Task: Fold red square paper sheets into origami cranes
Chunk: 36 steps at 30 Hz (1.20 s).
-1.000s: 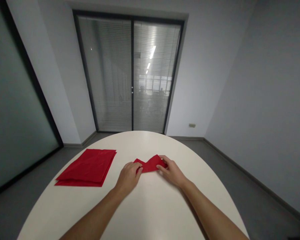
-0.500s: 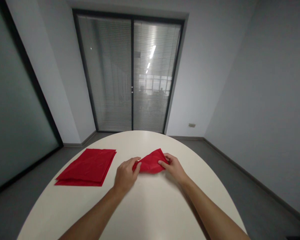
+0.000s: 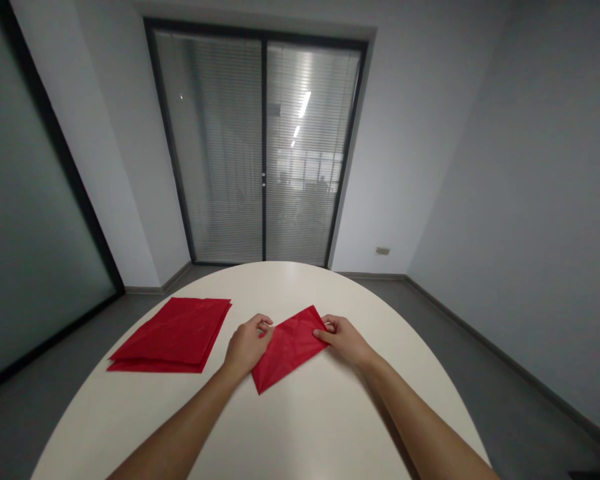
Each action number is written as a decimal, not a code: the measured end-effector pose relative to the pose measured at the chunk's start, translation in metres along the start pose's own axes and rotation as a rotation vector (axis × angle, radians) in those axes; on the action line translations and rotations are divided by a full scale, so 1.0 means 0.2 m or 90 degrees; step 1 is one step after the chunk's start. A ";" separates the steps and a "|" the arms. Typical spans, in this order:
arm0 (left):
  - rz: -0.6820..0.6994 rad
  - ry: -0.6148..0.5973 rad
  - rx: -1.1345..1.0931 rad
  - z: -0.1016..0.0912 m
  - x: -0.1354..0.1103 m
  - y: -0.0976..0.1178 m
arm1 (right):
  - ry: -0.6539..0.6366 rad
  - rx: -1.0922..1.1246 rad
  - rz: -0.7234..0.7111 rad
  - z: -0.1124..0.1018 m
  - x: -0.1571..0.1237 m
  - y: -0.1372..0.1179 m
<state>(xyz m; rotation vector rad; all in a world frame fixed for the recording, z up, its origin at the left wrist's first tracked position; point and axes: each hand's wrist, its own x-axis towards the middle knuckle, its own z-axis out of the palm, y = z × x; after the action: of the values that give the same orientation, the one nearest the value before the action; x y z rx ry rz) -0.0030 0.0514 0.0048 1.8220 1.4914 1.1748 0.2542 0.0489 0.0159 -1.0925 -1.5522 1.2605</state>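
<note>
A small folded red sheet (image 3: 290, 347), thin and creased like cloth or soft paper, lies slantwise between my hands over the middle of the table. My right hand (image 3: 347, 340) pinches its right end, thumb on top and fingers behind. At the left edge, my left hand (image 3: 247, 347) is closed with curled fingers, its thumb and fingertips gripping the sheet's border. Left of my hands rests a larger pair of flat red sheets (image 3: 173, 337), one stacked on the other with edges slightly offset.
The round cream table (image 3: 330, 433) has its curved edge on both sides. Beyond it stands a glass door with blinds (image 3: 220, 167) in a dark frame. A frosted glass panel (image 3: 25, 220) is on the left, a plain wall (image 3: 545, 200) on the right.
The sheet in my hands has gone from bunched up to flatter, its lower left corner now hanging toward me. My left hand has shifted slightly left; the stacked sheets stayed put.
</note>
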 end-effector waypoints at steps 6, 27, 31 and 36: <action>0.075 -0.075 0.073 0.02 -0.04 0.00 | -0.038 -0.037 -0.024 0.03 -0.01 0.02; 0.419 0.025 0.305 -0.07 -0.06 0.11 | 0.035 -0.337 -0.314 -0.04 -0.04 -0.07; 0.353 -0.139 0.287 -0.04 -0.07 0.08 | -0.051 -0.444 -0.259 -0.02 -0.05 -0.06; 0.292 -0.185 0.259 -0.03 -0.10 0.09 | -0.095 -0.535 -0.255 0.00 -0.06 -0.09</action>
<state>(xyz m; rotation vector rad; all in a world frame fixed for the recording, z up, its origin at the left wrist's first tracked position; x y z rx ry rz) 0.0006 0.0271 0.0160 2.5863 1.2427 0.7724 0.2564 0.0351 0.0318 -1.0947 -2.3660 0.4028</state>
